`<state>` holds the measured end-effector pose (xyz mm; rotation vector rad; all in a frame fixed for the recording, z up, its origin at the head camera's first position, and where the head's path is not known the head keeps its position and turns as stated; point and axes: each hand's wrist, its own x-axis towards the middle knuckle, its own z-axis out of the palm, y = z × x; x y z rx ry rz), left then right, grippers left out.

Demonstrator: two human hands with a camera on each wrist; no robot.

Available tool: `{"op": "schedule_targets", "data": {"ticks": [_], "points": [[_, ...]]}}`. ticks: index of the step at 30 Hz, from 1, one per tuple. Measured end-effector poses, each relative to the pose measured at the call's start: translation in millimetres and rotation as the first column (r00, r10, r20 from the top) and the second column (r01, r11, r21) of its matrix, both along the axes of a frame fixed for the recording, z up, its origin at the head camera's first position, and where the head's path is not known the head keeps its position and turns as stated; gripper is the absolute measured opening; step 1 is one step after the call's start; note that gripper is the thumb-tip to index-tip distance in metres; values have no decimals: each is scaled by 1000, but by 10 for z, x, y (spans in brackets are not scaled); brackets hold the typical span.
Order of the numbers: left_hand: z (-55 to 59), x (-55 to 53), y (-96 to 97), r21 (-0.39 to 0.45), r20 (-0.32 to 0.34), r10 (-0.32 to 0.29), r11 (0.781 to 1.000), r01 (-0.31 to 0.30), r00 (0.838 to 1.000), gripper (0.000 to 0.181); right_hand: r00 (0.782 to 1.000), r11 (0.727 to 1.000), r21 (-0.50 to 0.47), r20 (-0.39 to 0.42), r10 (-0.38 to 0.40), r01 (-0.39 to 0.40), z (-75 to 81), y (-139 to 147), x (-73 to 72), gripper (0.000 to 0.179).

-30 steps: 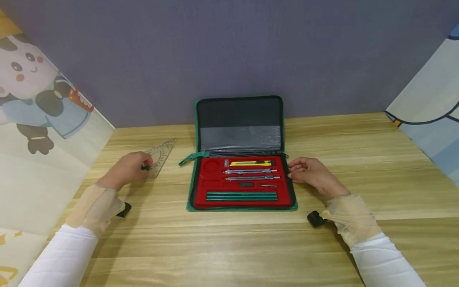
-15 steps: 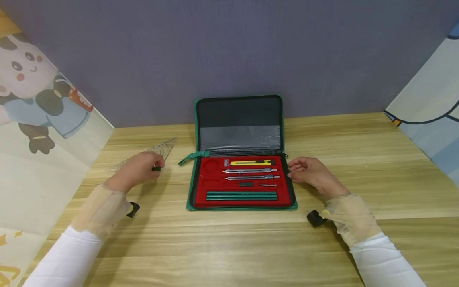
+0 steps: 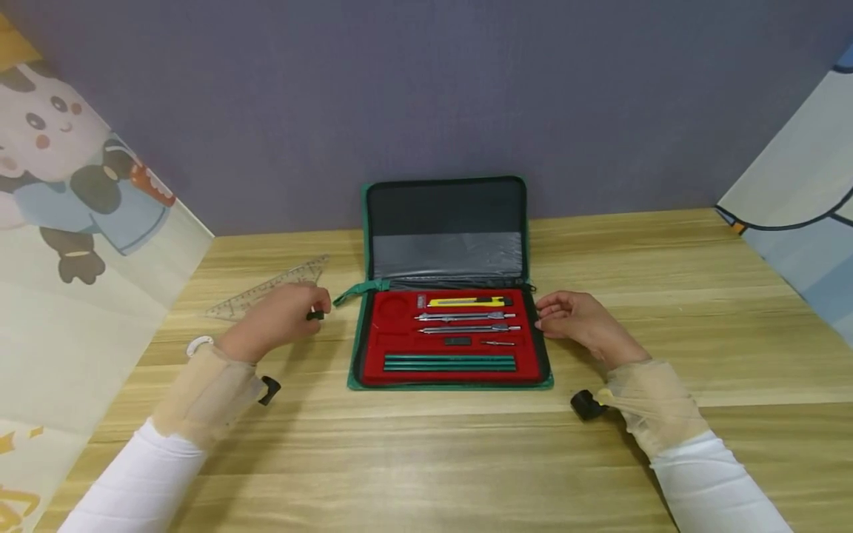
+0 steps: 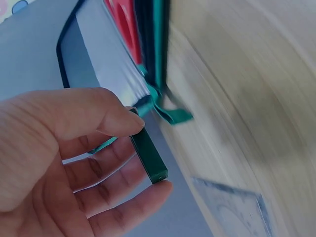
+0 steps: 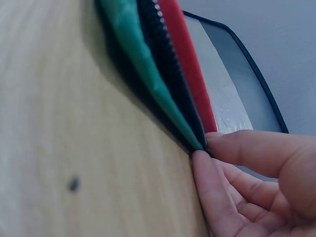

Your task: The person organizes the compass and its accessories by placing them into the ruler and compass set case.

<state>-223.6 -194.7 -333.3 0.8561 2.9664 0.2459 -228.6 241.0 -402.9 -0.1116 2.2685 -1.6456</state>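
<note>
Between thumb and fingers, my left hand [image 3: 283, 314] pinches a small dark green rectangular block [image 4: 149, 155], held above the table left of the drawing-set case. The green zip case [image 3: 449, 386] lies unfolded, its lid leaning up at the back. Its red tray [image 3: 393, 348] carries a yellow utility knife [image 3: 469, 302], two silver compasses [image 3: 466, 317], a dark small block [image 3: 457, 341], a small metal piece [image 3: 498, 343] and green pencils [image 3: 449, 363]. A round recess at the tray's upper left shows bare red. My right hand [image 3: 576, 322] pinches the case's right edge, thumb on the zipper side.
A clear set square [image 3: 266, 285] lies on the table behind my left hand, partly covered by it. Next to my left wrist shows a white ring-shaped thing [image 3: 199, 345], partly hidden. The case's green strap [image 3: 353, 292] sticks out leftward. A grey wall [image 3: 426, 89] rises behind the table.
My left hand has moved right, from over the set square toward the case, carrying the green block. More of the set square and the white ring now show. The right hand stays put.
</note>
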Motion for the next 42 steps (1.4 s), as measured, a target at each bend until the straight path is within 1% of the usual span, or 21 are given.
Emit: {"op": "schedule_targets", "data": {"ticks": [6, 10, 14, 20, 26, 31, 34, 38, 42], "points": [[-3, 19, 152, 23, 27, -26, 999, 25, 999, 18, 1000, 1000, 8, 10, -11, 11, -6, 5, -3, 43], [-4, 21, 245, 18, 35, -38, 999, 38, 999, 19, 1000, 1000, 8, 4, -11, 11, -5, 6, -1, 43], [-20, 27, 344, 11, 26, -61, 998, 61, 998, 19, 1000, 1000, 7, -2, -4, 4, -1, 11, -2, 43], [-36, 34, 522, 14, 0, -117, 993, 117, 993, 21, 1000, 1000, 14, 3, -11, 11, 3, 5, -2, 43], [-15, 32, 703, 6, 11, -143, 990, 143, 990, 20, 1000, 1000, 9, 6, -12, 12, -3, -8, -6, 44], [-51, 23, 862, 8, -2, -175, 985, 175, 985, 20, 1000, 1000, 16, 2, -9, 9, 10, -7, 3, 43], [-70, 21, 962, 3, 17, -183, 983, 183, 983, 20, 1000, 1000, 14, 7, -10, 10, 11, -3, 6, 43], [-76, 28, 1070, -4, 59, -191, 981, 191, 980, 21, 1000, 1000, 11, 9, -7, 7, 12, -9, 1, 44], [-98, 29, 1153, -3, 66, -216, 976, 216, 974, 22, 1000, 1000, 13, 10, -7, 7, 16, -6, 3, 44]]}}
